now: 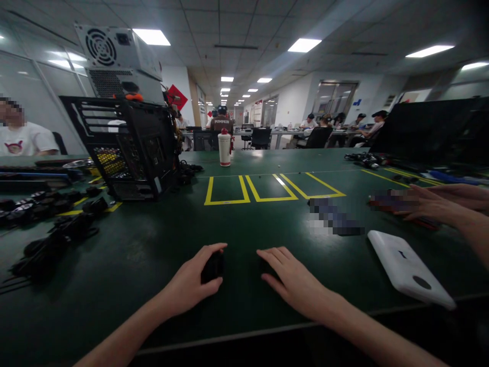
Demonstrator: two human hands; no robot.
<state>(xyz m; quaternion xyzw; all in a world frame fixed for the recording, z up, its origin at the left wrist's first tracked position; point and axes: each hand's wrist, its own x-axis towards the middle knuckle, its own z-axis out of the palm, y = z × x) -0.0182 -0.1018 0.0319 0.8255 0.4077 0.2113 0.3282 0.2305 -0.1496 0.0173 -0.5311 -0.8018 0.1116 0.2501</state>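
On the near middle of the green table (153,306), my left hand (189,279) curves its thumb and fingers around a small black object (213,266); its kind is too dark to make out. My right hand (292,272) rests a short way to the right, palm down, with the thumb apart from the fingers and nothing visible in it. Yellow tape outlines (227,203) mark the tabletop beyond both hands. A blurred-out dark flat item (336,216) lies ahead of my right hand.
A black computer case (133,148) with power supplies (118,48) on top stands left, near black cable bundles (57,244). A white cup (225,149) stands at the back. To the right are a white device (408,265), another person's hands (439,206) and a dark monitor (428,127).
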